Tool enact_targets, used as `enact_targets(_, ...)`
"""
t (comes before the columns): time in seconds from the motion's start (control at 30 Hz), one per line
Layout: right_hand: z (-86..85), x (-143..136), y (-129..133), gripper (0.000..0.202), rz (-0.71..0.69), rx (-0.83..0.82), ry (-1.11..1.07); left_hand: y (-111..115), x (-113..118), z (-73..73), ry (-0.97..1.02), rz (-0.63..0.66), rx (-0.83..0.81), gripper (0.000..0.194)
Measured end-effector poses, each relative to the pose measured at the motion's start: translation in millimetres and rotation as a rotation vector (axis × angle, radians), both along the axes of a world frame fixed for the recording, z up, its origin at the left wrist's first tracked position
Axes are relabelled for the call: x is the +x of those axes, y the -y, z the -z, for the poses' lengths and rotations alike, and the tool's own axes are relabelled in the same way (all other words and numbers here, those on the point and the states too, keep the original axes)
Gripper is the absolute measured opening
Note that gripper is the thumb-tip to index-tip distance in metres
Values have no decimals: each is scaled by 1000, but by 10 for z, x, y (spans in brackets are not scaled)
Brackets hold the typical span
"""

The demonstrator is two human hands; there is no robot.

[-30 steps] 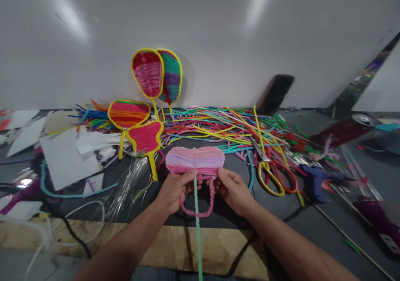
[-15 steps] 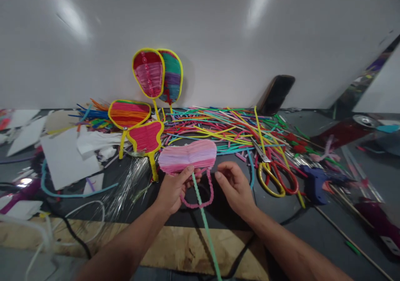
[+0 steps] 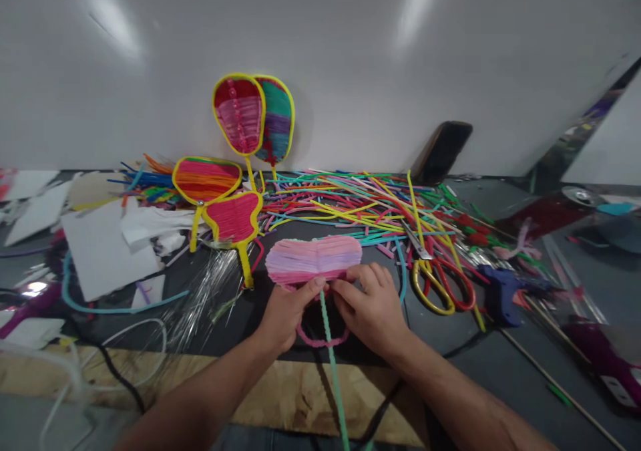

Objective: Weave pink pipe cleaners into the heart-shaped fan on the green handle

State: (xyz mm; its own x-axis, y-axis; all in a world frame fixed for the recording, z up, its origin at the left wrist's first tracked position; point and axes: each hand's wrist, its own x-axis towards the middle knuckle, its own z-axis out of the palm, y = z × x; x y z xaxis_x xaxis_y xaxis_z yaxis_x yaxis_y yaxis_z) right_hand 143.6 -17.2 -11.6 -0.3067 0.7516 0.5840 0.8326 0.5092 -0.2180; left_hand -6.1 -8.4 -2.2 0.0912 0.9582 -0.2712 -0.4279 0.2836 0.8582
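Between my hands is a pink and lilac pipe-cleaner panel (image 3: pixel 313 258), its upper part facing me. A loop of pink pipe cleaner (image 3: pixel 320 341) hangs below it. From the panel's lower edge a light green pipe cleaner (image 3: pixel 332 364) runs down toward me. My left hand (image 3: pixel 288 314) is closed on the panel's lower edge, thumb on top beside the green strand's upper end. My right hand (image 3: pixel 370 304) is closed at the same edge, fingertips at the panel's lower right near the green strand; what exactly they pinch is partly hidden.
Behind lies a pile of coloured pipe cleaners (image 3: pixel 340 204). Several yellow-edged fan shapes (image 3: pixel 233 217) are at the left, two leaning on the white wall. Scissors (image 3: pixel 433 301), a blue glue gun (image 3: pixel 502 294) and a can (image 3: pixel 551 210) are at the right; a phone (image 3: pixel 445 150) leans at the back.
My right hand has moved left and closed at the panel's lower edge. The panel and my left hand have shifted slightly right and down in view.
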Motion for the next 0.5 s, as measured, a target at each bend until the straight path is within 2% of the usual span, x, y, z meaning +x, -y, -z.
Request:
enact_targets(0.17,22,15,-22,9,-32,28,-61,7,13,-38,127,35,-30,36)
enact_targets(0.3,80,46,-42,15,-105,3,-187,-2,-21,-13,168,-12,-121,29)
enact_targets(0.4,110,45,-38,16,-146,-120,-441,-15,-55,-5,212,-20,-173,28)
enact_targets(0.5,95,5,-12,11,-84,-266,-776,-25,-72,-22,268,-1,-168,33)
